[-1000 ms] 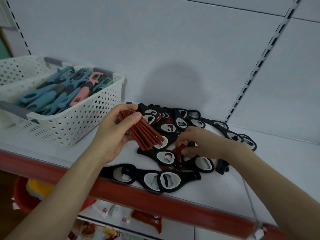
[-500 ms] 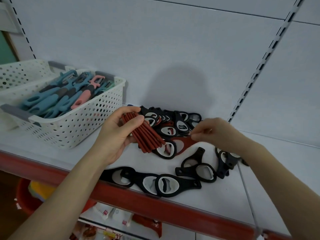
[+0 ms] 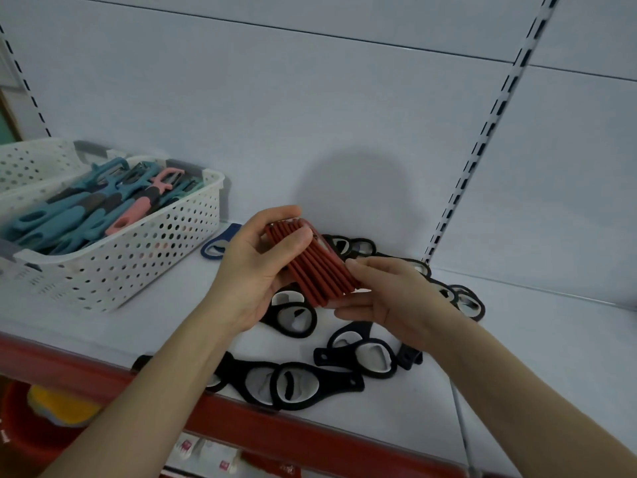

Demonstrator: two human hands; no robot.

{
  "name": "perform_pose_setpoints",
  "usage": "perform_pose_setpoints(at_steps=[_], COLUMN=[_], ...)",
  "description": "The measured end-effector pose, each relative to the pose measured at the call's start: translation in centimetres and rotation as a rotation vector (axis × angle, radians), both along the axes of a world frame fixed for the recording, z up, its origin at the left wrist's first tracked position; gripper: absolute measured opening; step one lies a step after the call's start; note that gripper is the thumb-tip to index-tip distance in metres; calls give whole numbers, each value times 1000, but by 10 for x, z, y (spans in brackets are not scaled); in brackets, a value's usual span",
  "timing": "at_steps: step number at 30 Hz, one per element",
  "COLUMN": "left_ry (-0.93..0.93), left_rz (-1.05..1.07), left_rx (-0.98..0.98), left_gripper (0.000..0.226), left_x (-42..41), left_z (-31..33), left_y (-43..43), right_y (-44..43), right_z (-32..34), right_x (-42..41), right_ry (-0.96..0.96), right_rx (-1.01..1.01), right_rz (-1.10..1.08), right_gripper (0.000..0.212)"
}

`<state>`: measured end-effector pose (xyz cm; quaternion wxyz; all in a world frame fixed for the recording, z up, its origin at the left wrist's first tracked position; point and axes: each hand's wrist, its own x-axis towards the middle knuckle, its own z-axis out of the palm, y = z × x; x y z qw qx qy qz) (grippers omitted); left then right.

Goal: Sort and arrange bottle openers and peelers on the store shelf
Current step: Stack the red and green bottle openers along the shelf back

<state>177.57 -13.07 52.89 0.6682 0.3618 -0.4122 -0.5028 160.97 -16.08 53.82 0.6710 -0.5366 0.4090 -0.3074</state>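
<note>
- The red openers [image 3: 315,270], stacked, are clasped in the left hand [image 3: 253,274] at picture centre; the stack's lower end is pinched by the right hand [image 3: 393,305].
- Peelers [image 3: 79,219] are gathered in the basket [image 3: 144,267] at 9 o'clock.
- Black openers [image 3: 339,384] are left scattered on the shelf [image 3: 551,339] from 3 to 6 o'clock; sorting is judged roughly half done.

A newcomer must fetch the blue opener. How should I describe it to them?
Find the white perforated basket, left on the shelf. Right of it, by the back wall, lies one bottle opener. It alone is dark blue: the loose pile is black, the held stack red.
</note>
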Motion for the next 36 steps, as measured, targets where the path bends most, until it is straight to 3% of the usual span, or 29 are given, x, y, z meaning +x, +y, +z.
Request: perform_pose_setpoints(at_steps=[9, 15, 19, 26, 31, 36], left_ry=[-89, -185, -214, -235, -358, -296], left_rz=[-9, 44, -35, -103, -202, -354], left_rx=[-23, -4, -49, -100, -147, -161], left_gripper=[39, 36, 32, 38, 35, 40], left_x=[-26, -33, -31, -37, -38, -48], left_z=[8, 8, 19, 25, 26, 29], left_y=[2, 2, 4, 6, 5, 8], right_y=[13, 23, 28, 47, 63, 76], right_z=[11, 15, 19, 20, 21, 24], right_x=[-18, -28, -27, -20, -27, -34], right_ry=[107, 241, 244, 256, 227, 282], right_rx=[-204, -379, -464, -388, -404, -399], right_rz=[-19, 158, 58, -35, -132, -178], right_gripper=[22, 18, 16, 27, 22, 16])
